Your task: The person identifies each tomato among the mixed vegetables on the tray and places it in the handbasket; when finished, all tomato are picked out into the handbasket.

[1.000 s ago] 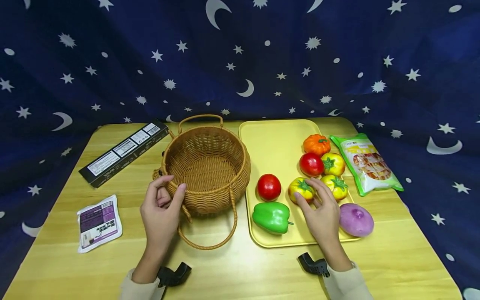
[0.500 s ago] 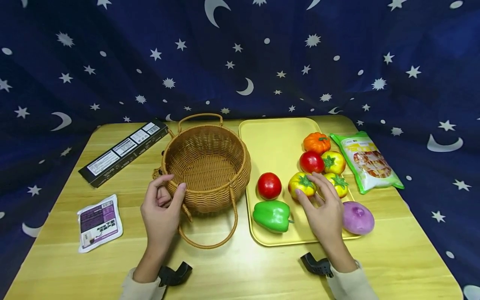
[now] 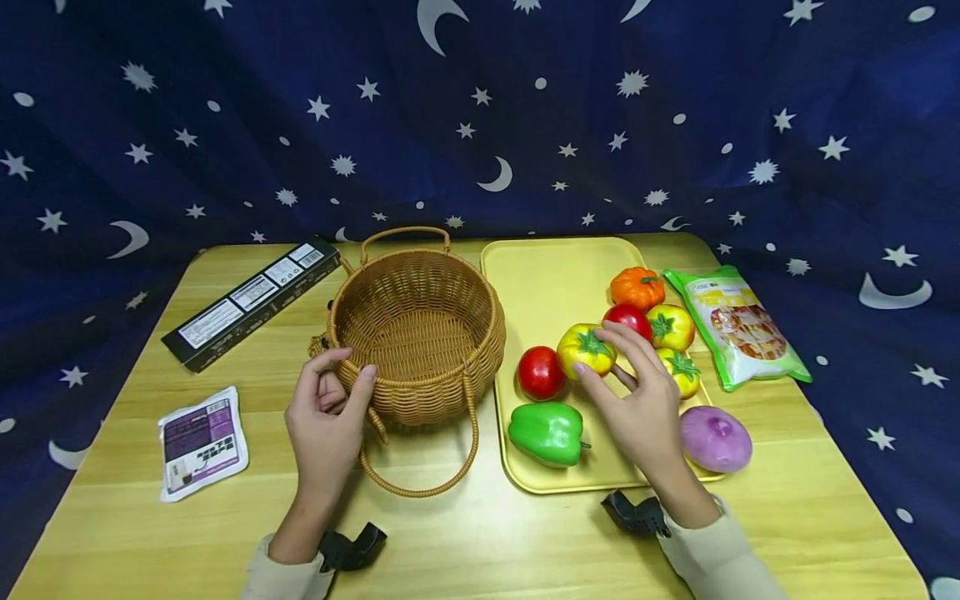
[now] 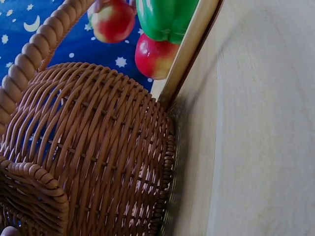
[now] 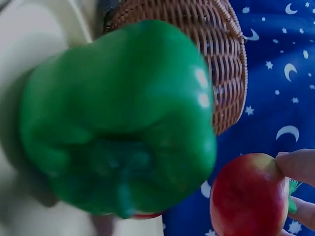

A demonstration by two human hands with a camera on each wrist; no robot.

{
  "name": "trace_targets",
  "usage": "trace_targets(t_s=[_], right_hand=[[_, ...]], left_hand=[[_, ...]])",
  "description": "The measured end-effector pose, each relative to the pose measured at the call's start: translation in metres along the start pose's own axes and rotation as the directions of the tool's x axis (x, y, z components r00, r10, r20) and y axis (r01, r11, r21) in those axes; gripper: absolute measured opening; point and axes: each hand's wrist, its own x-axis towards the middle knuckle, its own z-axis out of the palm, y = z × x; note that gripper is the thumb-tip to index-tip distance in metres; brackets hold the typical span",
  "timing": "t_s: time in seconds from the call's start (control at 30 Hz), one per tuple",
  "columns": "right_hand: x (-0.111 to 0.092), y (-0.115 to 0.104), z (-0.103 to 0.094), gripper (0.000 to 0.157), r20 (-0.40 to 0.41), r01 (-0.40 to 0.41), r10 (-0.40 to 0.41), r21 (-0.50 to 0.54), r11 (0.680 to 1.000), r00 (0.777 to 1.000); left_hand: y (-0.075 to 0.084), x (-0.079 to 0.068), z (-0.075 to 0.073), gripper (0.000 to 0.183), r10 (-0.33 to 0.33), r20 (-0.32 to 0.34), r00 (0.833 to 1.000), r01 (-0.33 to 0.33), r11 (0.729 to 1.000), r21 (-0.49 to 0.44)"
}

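Observation:
Between thumb and fingers, my right hand (image 3: 633, 408) grips a yellow-and-red tomato (image 3: 587, 350) with a green star-shaped top. It hangs above the pale yellow tray (image 3: 555, 267); its red underside shows in the right wrist view. My left hand (image 3: 326, 421) holds the near left rim of a round wicker basket (image 3: 420, 400), whose visible inside is bare. In the left wrist view the basket's woven wall (image 4: 108, 147) fills much of the picture. On the tray, a red tomato (image 3: 540, 372) and a green bell pepper (image 3: 547, 433) lie nearest the basket.
Further right on the tray are a small orange pumpkin (image 3: 637, 288), another red tomato (image 3: 628, 318), two yellow tomatoes (image 3: 671, 327) and a purple onion (image 3: 715, 438). A green-edged food bag (image 3: 742, 325) lies beyond. Left of the basket lie a black box (image 3: 251, 302) and purple-white packet (image 3: 202, 444).
My right hand has lifted the yellow-and-red tomato off the tray and carried it slightly left, toward the basket. The left hand stays at the basket rim.

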Motion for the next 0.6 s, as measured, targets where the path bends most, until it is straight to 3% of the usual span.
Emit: trace_targets(t_s=[0.1, 0.6], right_hand=[[0.008, 0.002, 0.002, 0.047, 0.026, 0.022, -0.022, 0.018, 1.0, 0.999], [0.047, -0.044, 0.01, 0.04, 0.189, 0.083, -0.1, 0.091, 0.992, 0.977]], left_hand=[[0.0, 0.0, 0.0, 0.029, -0.007, -0.002, 1.0, 0.007, 1.0, 0.001], [0.0, -0.001, -0.001, 0.03, -0.003, -0.002, 1.0, 0.003, 1.0, 0.02]])
